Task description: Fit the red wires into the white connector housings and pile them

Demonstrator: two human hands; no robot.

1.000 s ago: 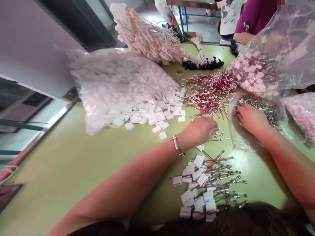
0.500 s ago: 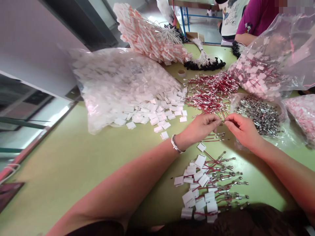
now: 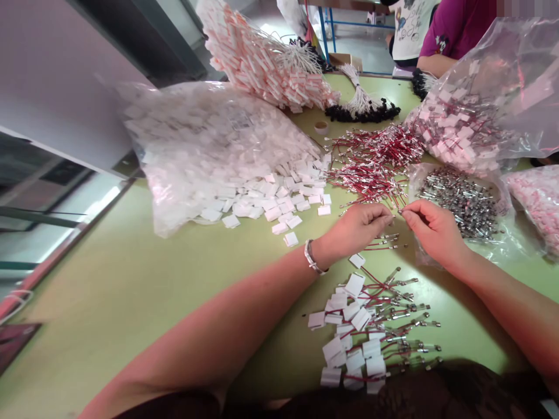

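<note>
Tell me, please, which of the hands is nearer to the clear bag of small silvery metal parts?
Right hand, at the bag near edge; left hand sits farther left.

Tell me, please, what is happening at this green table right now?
A person has both hands together over the table. The left hand and right hand pinch a small part between their fingertips, too small to make out. Behind them lies a loose pile of red wires, and a bag of small metal parts sits by the right hand. White tags spill from a big plastic bag. Nearer the person lies a batch of tagged red wires.
</note>
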